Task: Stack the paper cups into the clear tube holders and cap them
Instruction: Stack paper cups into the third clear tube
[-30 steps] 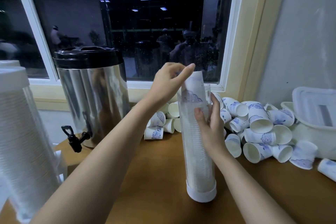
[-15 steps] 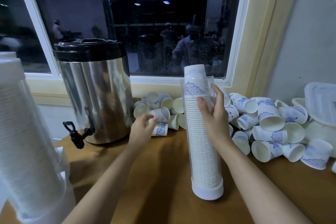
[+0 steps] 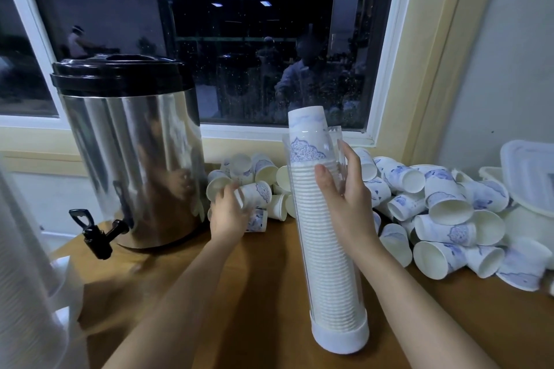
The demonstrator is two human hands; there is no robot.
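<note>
A clear tube holder (image 3: pixel 331 272) with a white base cap stands on the wooden table (image 3: pixel 257 284), filled with stacked paper cups. The top cup (image 3: pixel 307 126) pokes out above the tube's rim. My right hand (image 3: pixel 347 198) grips the tube near its top. My left hand (image 3: pixel 229 213) reaches into the loose cups by the urn and closes round one lying white cup with a blue pattern (image 3: pixel 254 195). More loose cups (image 3: pixel 443 213) lie heaped to the right of the tube.
A steel drinks urn (image 3: pixel 132 153) with a black lid and tap stands at the back left. A second filled tube (image 3: pixel 27 278) rises at the left edge. White plastic containers (image 3: pixel 527 177) sit at the far right. A window is behind.
My left hand left the top of the tube, dropped to the loose cups beside the urn and took hold of one. My right hand kept its grip on the tube.
</note>
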